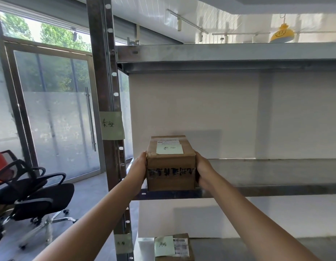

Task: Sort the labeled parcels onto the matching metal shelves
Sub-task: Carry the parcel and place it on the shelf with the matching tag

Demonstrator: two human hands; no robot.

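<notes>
A brown cardboard parcel [171,164] with a pale green handwritten note on top sits at the front left of the middle metal shelf [267,172]. My left hand [139,170] presses its left side and my right hand [203,170] its right side. A matching pale green label [112,125] is stuck on the shelf's left upright post beside this level. One level down, a second parcel [174,247] with its own green note lies on the lower shelf, next to another post label [123,243].
The upper shelf [229,52] spans overhead, and the wall closes off the back. Left of the rack stand a black office chair [41,196] and an orange one [1,166] in front of glass doors [56,117].
</notes>
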